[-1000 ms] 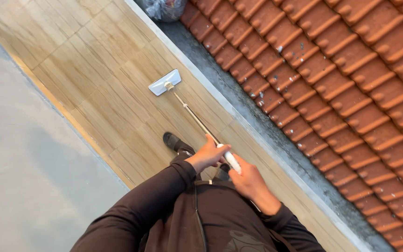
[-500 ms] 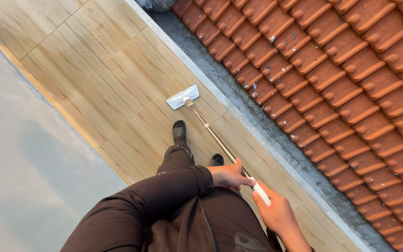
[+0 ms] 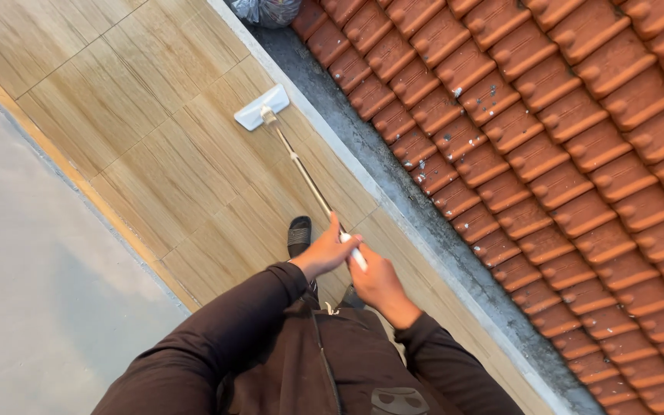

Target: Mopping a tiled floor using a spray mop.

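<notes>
A flat mop has a white rectangular head lying on the wood-look tiled floor and a thin metal handle running back toward me. My left hand grips the handle just above my right hand, which closes around the white upper end of the handle. Both arms wear dark brown sleeves. One black slipper shows on the floor just below the handle, ahead of my hands.
A low grey ledge and gutter runs along the floor's right side, with red clay roof tiles beyond it. A grey wall surface borders the left. A tied plastic bag sits at the top by the gutter.
The mop head has slid forward along the floor near the ledge while I stepped after it. Both hands kept their hold on the handle and are close together now.
</notes>
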